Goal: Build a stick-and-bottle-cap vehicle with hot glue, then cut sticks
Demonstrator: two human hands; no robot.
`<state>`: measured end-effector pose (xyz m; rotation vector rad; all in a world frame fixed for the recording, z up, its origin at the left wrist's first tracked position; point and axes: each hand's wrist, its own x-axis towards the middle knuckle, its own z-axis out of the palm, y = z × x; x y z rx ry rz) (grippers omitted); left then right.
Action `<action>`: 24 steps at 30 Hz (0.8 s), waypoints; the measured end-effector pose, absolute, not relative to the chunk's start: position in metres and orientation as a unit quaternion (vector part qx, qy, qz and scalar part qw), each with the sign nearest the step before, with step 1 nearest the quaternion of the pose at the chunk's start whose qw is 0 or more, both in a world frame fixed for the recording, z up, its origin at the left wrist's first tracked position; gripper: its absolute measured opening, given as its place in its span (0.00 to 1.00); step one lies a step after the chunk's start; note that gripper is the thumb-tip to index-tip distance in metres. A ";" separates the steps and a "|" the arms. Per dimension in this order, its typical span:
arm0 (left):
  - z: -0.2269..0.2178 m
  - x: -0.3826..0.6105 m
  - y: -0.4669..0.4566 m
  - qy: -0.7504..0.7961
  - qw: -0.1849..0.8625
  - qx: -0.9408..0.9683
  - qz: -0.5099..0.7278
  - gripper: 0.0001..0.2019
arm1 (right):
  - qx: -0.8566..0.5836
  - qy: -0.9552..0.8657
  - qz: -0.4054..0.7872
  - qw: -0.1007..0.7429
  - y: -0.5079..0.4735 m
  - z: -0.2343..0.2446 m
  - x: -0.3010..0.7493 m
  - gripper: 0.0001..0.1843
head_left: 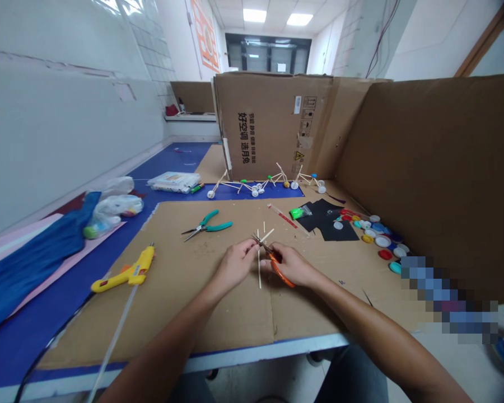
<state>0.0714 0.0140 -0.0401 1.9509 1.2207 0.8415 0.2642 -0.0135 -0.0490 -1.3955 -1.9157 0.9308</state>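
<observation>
My right hand [288, 264] grips orange-handled scissors [277, 266], with the metal blades pointing up and left. My left hand [235, 264] pinches a thin wooden stick [257, 242] at the blades, though the fingers hide most of it. Two loose wooden sticks [259, 268] lie or stand just beyond my fingers on the cardboard work surface [218, 313]. Green-handled pliers [205, 225] lie further forward, to the left of my hands. A yellow hot glue gun [128, 274] rests to the left.
Several coloured bottle caps [382, 241] and black sheets [325, 223] lie to the right. Stick-and-cap frames [264, 182] stand ahead against a tall cardboard box [273, 123]. Cardboard walls the right side. Plastic bags [113, 204] and blue cloth [37, 252] lie left.
</observation>
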 end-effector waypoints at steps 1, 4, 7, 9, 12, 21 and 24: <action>-0.040 0.071 0.014 0.466 0.338 0.750 0.324 0.15 | -0.523 -0.720 0.348 0.293 -0.013 -0.050 0.264 0.20; -0.041 0.071 0.014 0.464 0.339 0.752 0.324 0.15 | -0.523 -0.723 0.345 0.292 -0.013 -0.051 0.265 0.19; -0.040 0.070 0.014 0.466 0.339 0.752 0.321 0.15 | -0.523 -0.722 0.345 0.291 -0.013 -0.051 0.265 0.19; -0.039 0.070 0.014 0.464 0.339 0.754 0.320 0.16 | -0.524 -0.721 0.347 0.291 -0.013 -0.050 0.265 0.19; -0.037 0.070 0.013 0.464 0.338 0.756 0.314 0.16 | -0.525 -0.721 0.346 0.292 -0.014 -0.047 0.264 0.18; -0.035 0.071 0.011 0.469 0.327 0.757 0.315 0.15 | -0.536 -0.717 0.338 0.291 -0.016 -0.044 0.262 0.17; -0.035 0.072 0.011 0.471 0.325 0.756 0.318 0.15 | -0.535 -0.716 0.338 0.294 -0.016 -0.045 0.261 0.16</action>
